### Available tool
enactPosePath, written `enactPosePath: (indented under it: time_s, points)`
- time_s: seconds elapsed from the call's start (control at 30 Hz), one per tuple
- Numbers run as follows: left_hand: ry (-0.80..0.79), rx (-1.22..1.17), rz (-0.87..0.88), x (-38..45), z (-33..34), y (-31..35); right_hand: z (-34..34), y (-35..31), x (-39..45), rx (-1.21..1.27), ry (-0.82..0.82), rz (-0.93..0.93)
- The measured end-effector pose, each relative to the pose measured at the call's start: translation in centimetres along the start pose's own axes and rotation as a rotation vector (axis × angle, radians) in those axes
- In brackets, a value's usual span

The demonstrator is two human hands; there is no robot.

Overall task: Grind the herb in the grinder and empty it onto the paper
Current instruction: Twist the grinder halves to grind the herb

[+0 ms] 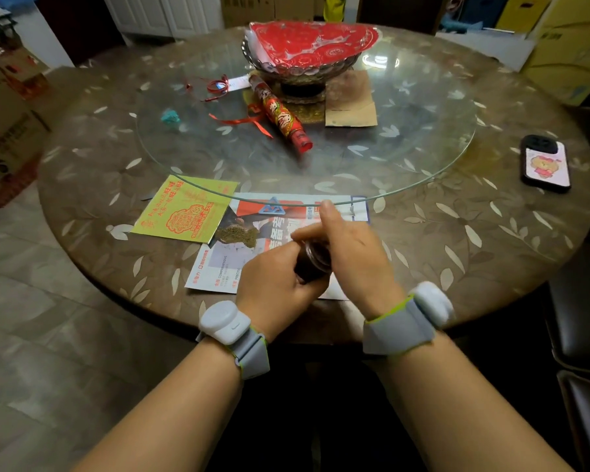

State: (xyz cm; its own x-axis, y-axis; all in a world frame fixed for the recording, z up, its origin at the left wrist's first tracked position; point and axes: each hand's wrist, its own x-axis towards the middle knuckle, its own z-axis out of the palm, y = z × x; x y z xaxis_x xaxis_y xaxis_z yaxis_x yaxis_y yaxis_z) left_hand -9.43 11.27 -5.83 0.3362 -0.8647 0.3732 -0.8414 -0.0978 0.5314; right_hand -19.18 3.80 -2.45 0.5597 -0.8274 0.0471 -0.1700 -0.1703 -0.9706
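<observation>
A small dark round grinder (312,262) is held tilted above the printed paper (218,264) at the table's near edge. My left hand (275,284) grips its lower body from the left. My right hand (349,253) wraps over its top from the right, thumb raised. Most of the grinder is hidden by my fingers. A small pile of brownish ground herb (235,235) lies on the paper, left of my hands, beside a yellow-green sheet with red print (184,209).
The round patterned table (457,233) carries a glass turntable (406,131) with a bowl of red paper cuttings (307,52), a red tube (283,117), ribbons and a brown envelope (351,100). A phone (545,163) lies at the right. Cardboard boxes stand on the floor at left.
</observation>
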Motion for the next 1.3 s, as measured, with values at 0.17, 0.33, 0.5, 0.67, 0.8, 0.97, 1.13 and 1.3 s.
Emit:
enactPosePath:
  time_s: [0.17, 0.33, 0.5, 0.67, 0.8, 0.97, 1.13, 1.3]
  points:
    - [-0.029, 0.047, 0.010, 0.0, -0.1, 0.4, 1.2, -1.1, 2.3, -0.123, -0.132, 0.053]
    - [-0.046, 0.050, 0.015, -0.1, -0.4, 0.8, 1.8, -1.4, 1.6, -0.429, -0.244, 0.004]
    - [0.017, 0.087, 0.034, 0.0, -0.1, 0.3, 2.2, -1.7, 1.8, -0.473, -0.243, -0.006]
    - [-0.096, 0.006, -0.031, -0.2, -0.7, 0.5, 1.9, -1.1, 1.7, -0.201, -0.218, 0.047]
    - [-0.012, -0.235, -0.154, 0.0, -0.4, 0.6, 0.3, -0.3, 0.9, 0.178, -0.051, 0.040]
    - [0.249, -1.228, -0.692, 1.5, -1.6, 1.2, -0.9, 0.8, -1.0, 0.121, -0.081, 0.137]
    - [0.186, -1.749, -0.859, 2.6, -1.7, 1.5, -0.4, 0.6, -2.4, 0.149, -0.201, 0.160]
    - [0.231, -1.653, -0.909, 1.7, -1.0, 0.7, -1.2, -0.2, -1.6, 0.145, 0.035, 0.064]
